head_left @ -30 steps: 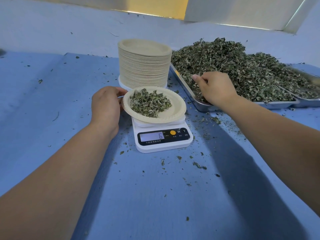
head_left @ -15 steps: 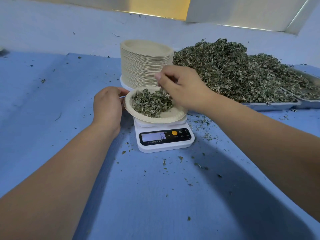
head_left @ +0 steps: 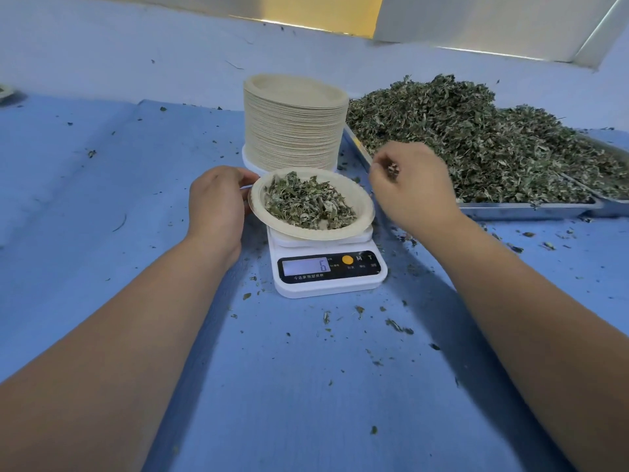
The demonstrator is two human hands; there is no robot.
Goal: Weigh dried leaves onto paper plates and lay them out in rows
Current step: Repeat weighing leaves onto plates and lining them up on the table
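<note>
A paper plate (head_left: 360, 212) holding a small heap of dried leaves (head_left: 308, 202) sits on a white digital scale (head_left: 330, 270) whose display reads 6. My left hand (head_left: 218, 202) grips the plate's left rim. My right hand (head_left: 412, 185) hovers just right of the plate, fingers pinched on a few leaf bits. A big pile of dried leaves (head_left: 476, 137) fills a metal tray (head_left: 524, 209) to the right. A tall stack of paper plates (head_left: 294, 127) stands behind the scale.
Blue cloth (head_left: 102, 199) covers the table, with loose leaf crumbs scattered around the scale. A second metal tray (head_left: 612, 199) shows at the far right edge. A pale wall rises behind the table. Part of a plate (head_left: 5, 92) peeks in at the far left.
My right hand went from the leaf tray to above the plate, then pulled back to the right of it. The leaf heap on the plate has grown. My left hand stayed put.
</note>
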